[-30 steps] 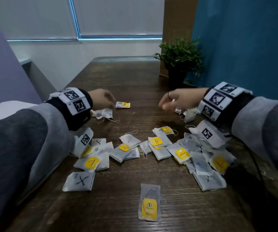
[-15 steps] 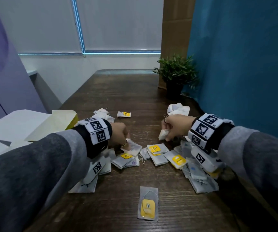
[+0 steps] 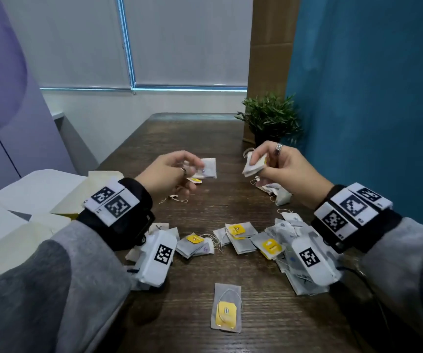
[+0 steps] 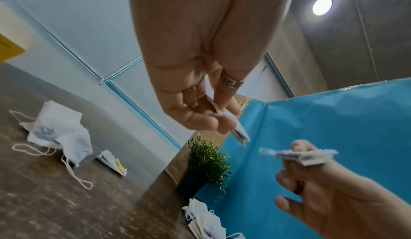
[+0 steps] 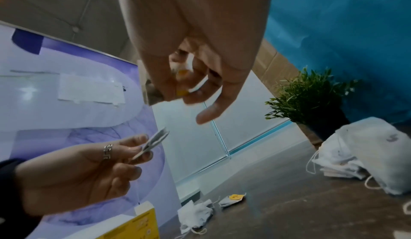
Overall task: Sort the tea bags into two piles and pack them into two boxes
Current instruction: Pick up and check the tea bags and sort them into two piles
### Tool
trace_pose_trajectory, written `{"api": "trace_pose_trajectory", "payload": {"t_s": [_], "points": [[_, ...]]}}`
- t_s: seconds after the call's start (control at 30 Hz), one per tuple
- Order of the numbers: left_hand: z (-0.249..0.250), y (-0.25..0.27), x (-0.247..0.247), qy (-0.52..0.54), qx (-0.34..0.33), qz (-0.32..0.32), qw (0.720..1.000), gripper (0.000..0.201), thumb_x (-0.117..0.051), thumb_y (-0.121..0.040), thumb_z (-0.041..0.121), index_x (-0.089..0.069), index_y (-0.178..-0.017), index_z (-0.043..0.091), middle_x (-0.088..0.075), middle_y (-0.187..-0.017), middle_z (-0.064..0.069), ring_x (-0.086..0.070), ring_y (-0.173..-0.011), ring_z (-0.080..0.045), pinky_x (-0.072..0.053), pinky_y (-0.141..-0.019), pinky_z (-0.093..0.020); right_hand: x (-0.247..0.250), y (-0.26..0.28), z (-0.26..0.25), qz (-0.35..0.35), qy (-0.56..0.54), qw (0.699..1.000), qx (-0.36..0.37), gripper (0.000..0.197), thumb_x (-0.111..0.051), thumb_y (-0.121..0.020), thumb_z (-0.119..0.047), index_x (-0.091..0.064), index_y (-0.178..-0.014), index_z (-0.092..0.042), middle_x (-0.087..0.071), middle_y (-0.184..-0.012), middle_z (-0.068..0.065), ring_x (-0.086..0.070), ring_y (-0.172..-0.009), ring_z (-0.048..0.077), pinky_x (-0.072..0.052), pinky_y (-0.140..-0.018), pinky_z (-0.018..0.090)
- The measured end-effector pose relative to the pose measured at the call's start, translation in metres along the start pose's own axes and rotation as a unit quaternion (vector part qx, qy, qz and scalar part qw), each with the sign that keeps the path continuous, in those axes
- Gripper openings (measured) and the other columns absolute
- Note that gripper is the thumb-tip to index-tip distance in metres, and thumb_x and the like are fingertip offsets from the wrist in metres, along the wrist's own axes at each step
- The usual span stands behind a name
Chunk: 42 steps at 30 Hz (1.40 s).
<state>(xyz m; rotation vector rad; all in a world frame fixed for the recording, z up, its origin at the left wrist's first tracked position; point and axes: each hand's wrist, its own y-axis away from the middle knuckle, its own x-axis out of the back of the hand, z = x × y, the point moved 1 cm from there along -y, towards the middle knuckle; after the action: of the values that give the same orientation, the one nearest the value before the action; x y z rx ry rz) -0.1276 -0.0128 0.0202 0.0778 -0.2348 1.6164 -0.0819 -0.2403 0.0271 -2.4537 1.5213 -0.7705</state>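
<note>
Hands were raised above the middle of the tabletop (image 3: 200, 138), each clamped on a tea bag. The left hand (image 3: 165, 175) pinched a white tea bag (image 3: 209, 167) between thumb and fingertips; the right hand (image 3: 285, 169) gripped a folded tea bag (image 3: 253, 165) the same way. Below them, near the front edge, a loose scatter of tea bags (image 3: 241, 236) lay across the wood, some with yellow tags, and one single bag (image 3: 227, 308) lay apart, closest to the front edge. A small sorted pile (image 3: 279, 192) sat under the right hand towards the right edge. Open boxes (image 3: 39, 194) stood at the left edge, and a potted plant (image 3: 271, 118) at the far right corner.
</note>
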Motion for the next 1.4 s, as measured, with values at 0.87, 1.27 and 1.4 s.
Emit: {"api": "trace_pose_trajectory", "payload": {"t_s": [0.87,1.27,1.4], "points": [[-0.007,0.03,-0.001,-0.004,-0.049,0.054,0.997,0.028,-0.052,-0.089,-0.005,-0.064,-0.094,0.019,-0.065,-0.073,-0.009,-0.061,-0.053,-0.01,-0.049,-0.059,-0.026,-0.02,0.016,-0.013,-0.029,-0.01,0.997,-0.065,0.032,-0.064,-0.086,-0.008,-0.057,-0.116,-0.016,-0.062,-0.107,0.016,-0.065,-0.086,0.023,-0.058,-0.077,0.036],[-0.016,0.037,-0.008,0.08,0.005,0.117,0.99,0.02,-0.064,-0.083,-0.002,-0.056,-0.09,0.015,-0.062,-0.072,-0.01,-0.061,-0.058,-0.018,-0.058,-0.057,-0.031,-0.048,0.009,-0.011,-0.077,-0.078,0.988,-0.11,0.036,-0.075,-0.072,0.003,-0.051,-0.095,-0.01,-0.066,-0.069,0.004,-0.06,-0.06,0.013,-0.05,-0.056,0.021],[-0.017,0.043,-0.016,0.109,0.005,0.069,0.992,0.015,-0.052,-0.092,0.0,-0.061,-0.084,0.01,-0.063,-0.078,-0.007,-0.066,-0.056,-0.012,-0.059,-0.055,-0.027,-0.061,0.006,-0.007,-0.06,-0.096,0.987,-0.115,0.017,-0.068,-0.081,-0.005,-0.054,-0.086,-0.012,-0.068,-0.069,0.008,-0.062,-0.054,0.013,-0.05,-0.054,0.021]]}}
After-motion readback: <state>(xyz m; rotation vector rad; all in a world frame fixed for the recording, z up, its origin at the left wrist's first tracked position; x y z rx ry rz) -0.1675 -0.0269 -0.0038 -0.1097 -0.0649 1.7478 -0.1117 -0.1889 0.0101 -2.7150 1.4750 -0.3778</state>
